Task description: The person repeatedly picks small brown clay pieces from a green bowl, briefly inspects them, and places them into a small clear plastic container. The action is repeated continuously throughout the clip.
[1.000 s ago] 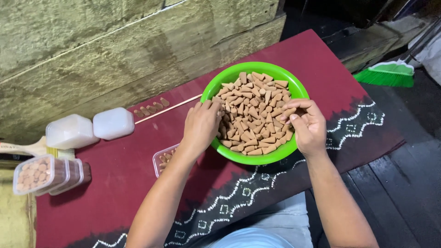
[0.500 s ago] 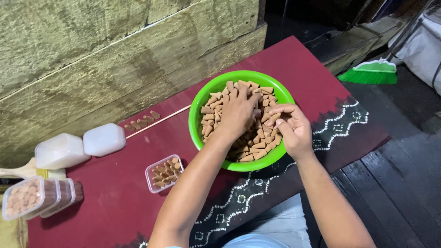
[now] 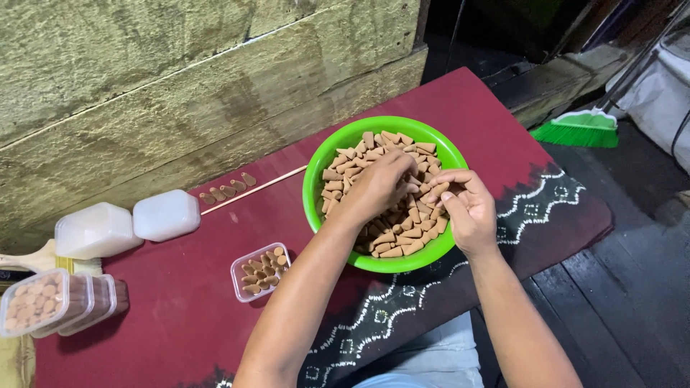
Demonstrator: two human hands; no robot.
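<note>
A bright green bowl (image 3: pixel 325 164) full of small tan cone-shaped pieces (image 3: pixel 402 237) sits on a dark red cloth (image 3: pixel 180 323). My left hand (image 3: pixel 377 188) reaches into the bowl, fingers bent down among the cones. My right hand (image 3: pixel 466 208) rests over the bowl's right side with a few cones pinched in its fingers. A small clear plastic box (image 3: pixel 260 271), partly filled with cones, stands left of the bowl, beside my left forearm.
Two white lidded boxes (image 3: pixel 129 223) and a stack of filled clear boxes (image 3: pixel 54 302) lie at the left. Loose cones (image 3: pixel 228 188) and a thin wooden stick (image 3: pixel 251 190) lie by the wooden wall. A green broom (image 3: pixel 578 129) stands at the right on a dark floor.
My left hand has moved from the bowl's left rim into its middle. My right hand has gathered cones in its fingers. The view has shifted slightly.
</note>
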